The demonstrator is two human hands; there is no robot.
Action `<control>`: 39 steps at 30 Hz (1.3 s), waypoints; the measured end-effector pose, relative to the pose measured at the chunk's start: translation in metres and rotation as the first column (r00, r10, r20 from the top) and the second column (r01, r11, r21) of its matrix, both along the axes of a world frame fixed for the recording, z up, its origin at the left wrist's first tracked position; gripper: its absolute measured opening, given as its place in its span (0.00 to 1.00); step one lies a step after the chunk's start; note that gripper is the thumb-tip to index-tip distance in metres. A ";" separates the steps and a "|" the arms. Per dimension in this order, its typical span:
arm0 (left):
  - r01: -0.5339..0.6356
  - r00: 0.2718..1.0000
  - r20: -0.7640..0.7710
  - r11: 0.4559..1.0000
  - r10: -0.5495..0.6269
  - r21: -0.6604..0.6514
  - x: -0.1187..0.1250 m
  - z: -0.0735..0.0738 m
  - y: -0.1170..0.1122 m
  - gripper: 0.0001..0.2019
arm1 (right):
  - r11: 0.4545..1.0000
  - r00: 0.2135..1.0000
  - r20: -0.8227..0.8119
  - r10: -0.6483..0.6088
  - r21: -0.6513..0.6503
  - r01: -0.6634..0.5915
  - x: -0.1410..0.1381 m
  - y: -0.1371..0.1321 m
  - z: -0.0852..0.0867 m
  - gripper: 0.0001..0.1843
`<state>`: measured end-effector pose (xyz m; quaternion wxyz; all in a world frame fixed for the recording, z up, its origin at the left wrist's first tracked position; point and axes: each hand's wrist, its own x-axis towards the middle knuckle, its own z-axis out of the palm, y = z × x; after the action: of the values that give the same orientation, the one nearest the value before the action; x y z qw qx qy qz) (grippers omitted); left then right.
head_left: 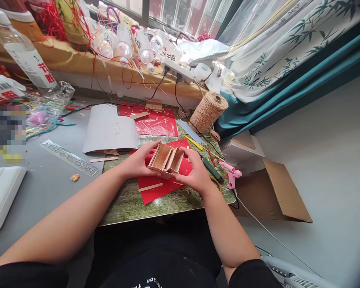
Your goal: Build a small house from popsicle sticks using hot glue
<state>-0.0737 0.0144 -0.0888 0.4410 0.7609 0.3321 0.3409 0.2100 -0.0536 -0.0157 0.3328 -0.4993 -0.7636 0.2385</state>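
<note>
The left hand [138, 161] and the right hand [197, 173] hold together a wooden box [159, 159] with two open parts. Beneath both hands lies a red sheet [150, 196]. A glue gun [232, 173] is to the right of the right hand; beyond this hand is a twine spool [207, 112].

Head view, facing forward-down, hands [196, 173] near

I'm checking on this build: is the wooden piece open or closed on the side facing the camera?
Open: held between the left hand and right hand, the wooden piece shows its hollow insides, with no cover over them.
</note>
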 end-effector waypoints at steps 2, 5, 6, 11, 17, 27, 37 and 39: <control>0.002 1.000 0.004 1.000 -0.002 0.023 0.001 -0.001 0.000 0.64 | 1.000 1.000 -0.007 0.000 0.000 0.000 0.000 0.000 -0.003 0.48; -0.010 1.000 0.005 0.999 0.010 0.049 0.001 -0.001 0.000 0.65 | 1.000 1.000 -0.010 0.006 0.008 -0.006 0.001 0.001 -0.008 0.47; -0.014 1.000 0.006 0.998 0.014 0.054 0.000 -0.001 -0.001 0.65 | 1.000 1.000 -0.013 0.005 0.015 -0.005 0.001 0.002 -0.010 0.47; -0.037 0.999 0.015 0.998 0.036 0.059 -0.002 0.000 -0.003 0.65 | 0.999 0.999 -0.048 0.000 0.044 0.002 -0.001 0.003 -0.017 0.47; -0.027 0.999 0.026 0.996 0.025 0.083 -0.004 0.000 -0.003 0.65 | 0.999 0.998 0.065 0.008 0.036 -0.010 -0.003 0.006 -0.013 0.46; -0.009 1.000 0.000 0.992 0.009 0.123 -0.005 -0.006 0.000 0.64 | 0.930 0.979 0.153 0.135 0.322 -0.179 -0.007 0.000 -0.014 0.28; -0.007 1.000 -0.002 0.986 0.008 0.165 -0.003 -0.006 0.002 0.62 | 0.854 0.944 0.266 0.194 0.427 -0.296 -0.011 -0.003 -0.026 0.36; -0.014 1.000 0.007 0.987 0.013 0.160 -0.002 -0.005 0.002 0.62 | 0.855 0.939 0.267 0.215 0.413 -0.314 -0.011 -0.003 -0.026 0.36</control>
<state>-0.0761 0.0161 -0.0942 0.3771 0.7906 0.3077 0.3716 0.1985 -0.0570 -0.0420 0.3198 -0.3209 -0.8904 0.0449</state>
